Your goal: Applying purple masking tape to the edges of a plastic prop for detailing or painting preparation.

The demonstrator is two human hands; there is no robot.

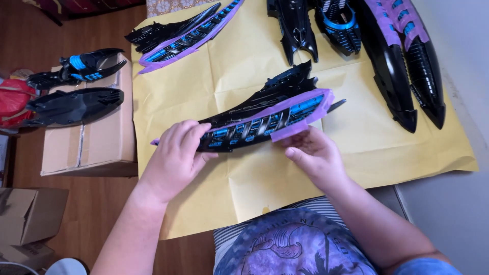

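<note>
Hands meet on one long black model panel [265, 114], a pointed, blade-like piece with bright blue ribbed inlays and purple masking tape [300, 114] running along its edge. The panel lies near the middle of the view, tilted so its tip points toward 8 o'clock and its broad end rises toward 2 o'clock, just above the yellow paper sheet [254, 178] that covers the tabletop. The left hand [175, 158] is curled over the narrow end at about 9 o'clock of the panel, fingers draped across the top and closed on it. The right hand [316, 155] sits below the broad end at about 5 o'clock, thumb and fingertips pinched together on the lower edge of the purple tape.

At 11 o'clock on the paper lies a second taped panel [188, 35], slim and angled the same way. At 12 o'clock rest a black pronged piece [295, 25] and a blue-ribbed shell [338, 25] side by side. At 1 to 2 o'clock lie two large black hulls [407, 66] with purple tape across their upper halves, tips pointing down.

Off the paper at 9 o'clock, a cardboard box [97, 137] carries two more dark panels [71, 86]. A red bag [12, 99] sits at the far left edge, and further boxes [28, 214] stand at 8 o'clock on the wooden floor.
</note>
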